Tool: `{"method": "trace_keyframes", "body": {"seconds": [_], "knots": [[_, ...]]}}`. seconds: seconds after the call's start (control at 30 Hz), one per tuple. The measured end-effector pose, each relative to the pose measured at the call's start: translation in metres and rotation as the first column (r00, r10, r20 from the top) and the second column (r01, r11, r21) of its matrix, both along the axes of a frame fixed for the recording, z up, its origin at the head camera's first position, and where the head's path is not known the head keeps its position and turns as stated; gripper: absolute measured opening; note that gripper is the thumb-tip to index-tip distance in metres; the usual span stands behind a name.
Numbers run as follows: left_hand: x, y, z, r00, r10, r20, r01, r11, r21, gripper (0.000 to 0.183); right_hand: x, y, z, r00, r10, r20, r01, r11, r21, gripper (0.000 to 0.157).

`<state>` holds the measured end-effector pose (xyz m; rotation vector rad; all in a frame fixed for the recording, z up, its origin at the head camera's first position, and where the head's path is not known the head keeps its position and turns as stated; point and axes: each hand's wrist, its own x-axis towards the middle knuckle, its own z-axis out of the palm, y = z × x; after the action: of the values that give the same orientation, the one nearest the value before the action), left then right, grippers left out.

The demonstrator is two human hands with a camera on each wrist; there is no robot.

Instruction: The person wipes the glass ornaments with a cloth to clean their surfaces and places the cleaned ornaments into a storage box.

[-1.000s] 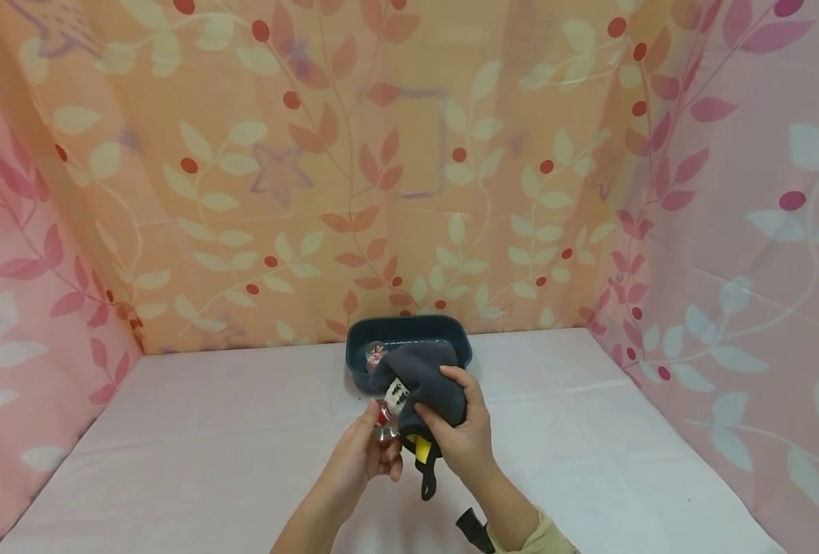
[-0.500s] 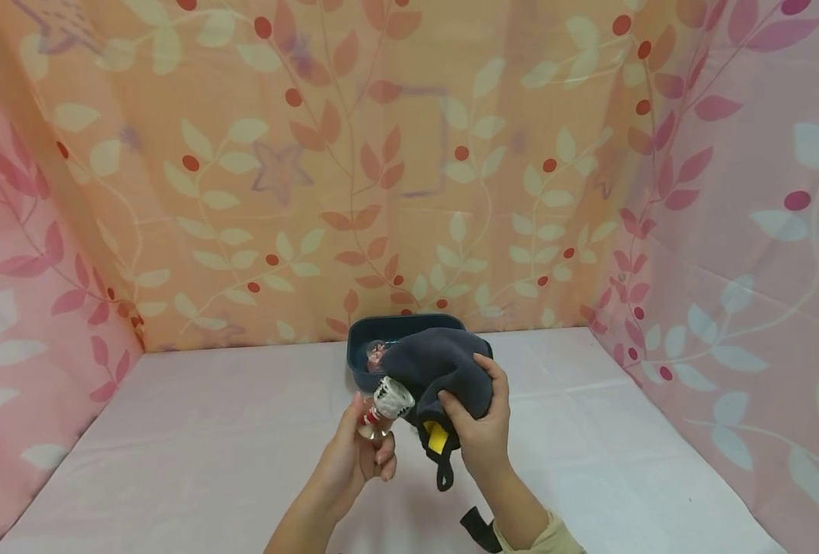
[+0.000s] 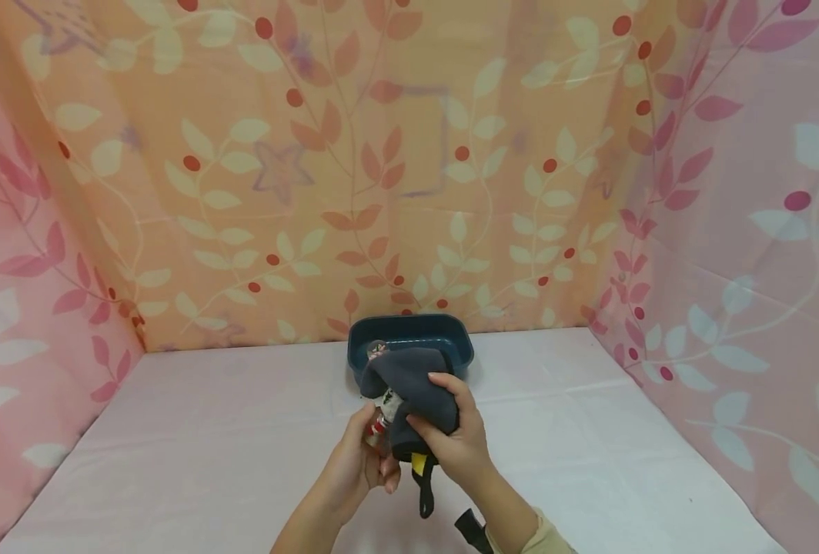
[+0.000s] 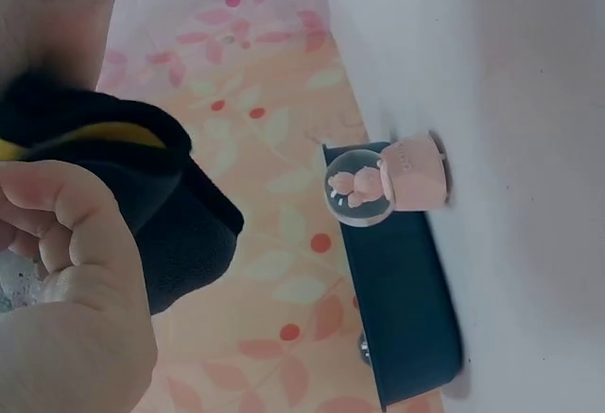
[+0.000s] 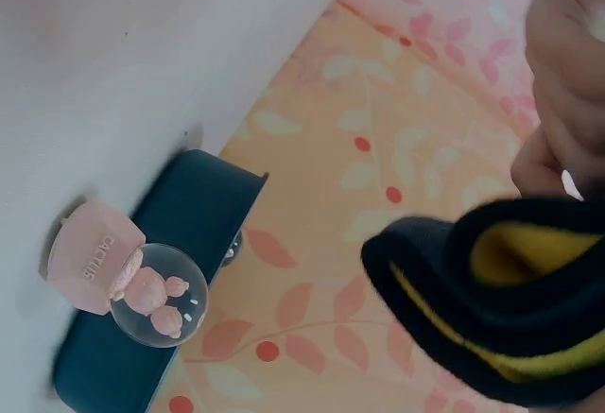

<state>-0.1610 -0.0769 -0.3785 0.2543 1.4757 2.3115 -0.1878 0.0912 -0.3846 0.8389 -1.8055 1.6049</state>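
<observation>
My left hand (image 3: 361, 458) grips a small snow globe (image 3: 378, 425) with a white, black-marked base and a red band. Its clear part shows between the curled fingers in the left wrist view. My right hand (image 3: 461, 438) holds a dark grey cleaning cloth (image 3: 423, 385) with a yellow lining and a black hanging loop (image 3: 426, 492). The cloth drapes against the globe's white end and partly hides it. Seen from the right wrist, the cloth's folded edge (image 5: 406, 290) hangs with yellow showing between its layers.
Beyond the hands, a dark teal tray (image 3: 461, 346) stands by the floral backdrop. Right in front of it is a pink snow globe (image 4: 414, 173) marked CACTUS. A shiny round thing (image 4: 365, 348) peeks past the tray's rim. A black strap (image 3: 473, 531) hangs near the right sleeve.
The right hand first drew the cloth away to the right, baring the globe's white base, then brought it back left over it. The left hand keeps its hold and tilts the globe slightly.
</observation>
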Motion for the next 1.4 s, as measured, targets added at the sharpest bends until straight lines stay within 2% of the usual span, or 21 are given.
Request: {"method": "trace_keyframes", "body": {"seconds": [0.07, 0.13, 0.2, 0.27, 0.33, 0.37, 0.4, 0.43, 0.47, 0.53, 0.57, 0.63, 0.73, 0.8, 0.87, 0.9, 1.0, 1.1, 1.2, 1.3, 1.4], "knots": [[-0.001, 0.000, 0.000, 1.000, 0.002, 0.008, -0.002, 1.000, -0.009, 0.049, -0.001, 0.004, 0.003, 0.996, 0.018, 0.083, -0.013, 0.998, -0.055, 0.059], [-0.002, -0.001, -0.001, 1.000, -0.003, 0.001, 0.003, 1.000, -0.029, 0.047, -0.003, 0.008, 0.007, 0.974, 0.086, 0.211, -0.060, 0.990, -0.128, 0.055], [-0.003, -0.001, -0.001, 1.000, -0.011, -0.026, 0.010, 0.998, -0.061, 0.044, -0.006, 0.013, 0.012, 0.913, 0.196, 0.358, -0.132, 0.972, -0.197, 0.058], [-0.005, -0.002, -0.002, 0.998, -0.023, -0.059, 0.017, 0.995, -0.100, 0.043, -0.009, 0.018, 0.015, 0.817, 0.306, 0.488, -0.215, 0.948, -0.234, 0.065], [-0.006, -0.002, -0.003, 0.996, -0.041, -0.084, 0.029, 0.989, -0.146, 0.041, -0.011, 0.021, 0.017, 0.735, 0.361, 0.574, -0.291, 0.933, -0.214, 0.072], [-0.006, -0.002, -0.003, 0.994, -0.051, -0.092, 0.035, 0.985, -0.168, 0.041, -0.012, 0.023, 0.017, 0.707, 0.374, 0.600, -0.322, 0.926, -0.198, 0.075], [-0.006, -0.002, -0.003, 0.994, -0.060, -0.095, 0.042, 0.982, -0.185, 0.040, -0.013, 0.024, 0.017, 0.689, 0.381, 0.617, -0.345, 0.921, -0.183, 0.076], [-0.006, -0.002, -0.003, 0.994, -0.067, -0.091, 0.047, 0.978, -0.202, 0.040, -0.013, 0.024, 0.017, 0.681, 0.378, 0.628, -0.354, 0.920, -0.170, 0.076], [-0.006, -0.001, -0.003, 0.994, -0.070, -0.083, 0.051, 0.976, -0.213, 0.040, -0.012, 0.024, 0.016, 0.681, 0.376, 0.628, -0.355, 0.920, -0.165, 0.073], [-0.006, 0.000, -0.002, 0.995, -0.071, -0.070, 0.055, 0.976, -0.212, 0.040, -0.011, 0.022, 0.014, 0.702, 0.374, 0.606, -0.337, 0.924, -0.179, 0.065], [-0.006, 0.000, -0.002, 0.996, -0.070, -0.061, 0.056, 0.978, -0.202, 0.040, -0.010, 0.021, 0.013, 0.718, 0.373, 0.587, -0.323, 0.927, -0.192, 0.061], [-0.006, 0.001, -0.002, 0.996, -0.072, -0.045, 0.063, 0.983, -0.171, 0.039, -0.009, 0.020, 0.011, 0.768, 0.366, 0.526, -0.297, 0.931, -0.213, 0.056], [-0.007, 0.002, -0.004, 0.996, -0.080, -0.036, 0.076, 0.991, -0.113, 0.037, -0.009, 0.020, 0.007, 0.835, 0.340, 0.433, -0.266, 0.938, -0.225, 0.057], [-0.007, 0.003, -0.004, 0.996, -0.086, -0.032, 0.083, 0.993, -0.081, 0.037, -0.011, 0.021, 0.005, 0.865, 0.316, 0.390, -0.251, 0.945, -0.211, 0.058], [-0.007, 0.003, -0.005, 0.994, -0.100, -0.032, 0.099, 0.994, -0.050, 0.037, -0.011, 0.023, 0.004, 0.878, 0.291, 0.380, -0.224, 0.952, -0.210, 0.056], [-0.007, 0.003, -0.005, 0.994, -0.109, -0.031, 0.108, 0.994, -0.031, 0.037, -0.011, 0.024, 0.004, 0.875, 0.287, 0.389, -0.211, 0.951, -0.226, 0.055], [-0.008, 0.000, -0.005, 0.993, -0.115, -0.042, 0.115, 0.993, 0.011, 0.039, -0.011, 0.027, 0.008, 0.832, 0.304, 0.464, -0.153, 0.930, -0.334, 0.051], [-0.009, -0.003, -0.002, 0.997, -0.060, -0.050, 0.060, 0.998, 0.001, 0.041, -0.010, 0.029, 0.012, 0.781, 0.342, 0.523, -0.081, 0.885, -0.459, 0.051], [-0.011, -0.005, 0.002, 0.999, 0.006, -0.047, -0.008, 0.998, -0.058, 0.041, -0.011, 0.031, 0.014, 0.772, 0.347, 0.532, -0.061, 0.874, -0.482, 0.052], [-0.010, -0.002, 0.004, 0.998, 0.043, -0.038, -0.047, 0.993, -0.109, 0.040, -0.011, 0.030, 0.014, 0.769, 0.352, 0.534, -0.115, 0.897, -0.426, 0.058], [-0.008, 0.004, 0.005, 0.996, 0.075, -0.037, -0.080, 0.986, -0.144, 0.037, -0.011, 0.028, 0.012, 0.724, 0.413, 0.552, -0.244, 0.903, -0.354, 0.070]]}}
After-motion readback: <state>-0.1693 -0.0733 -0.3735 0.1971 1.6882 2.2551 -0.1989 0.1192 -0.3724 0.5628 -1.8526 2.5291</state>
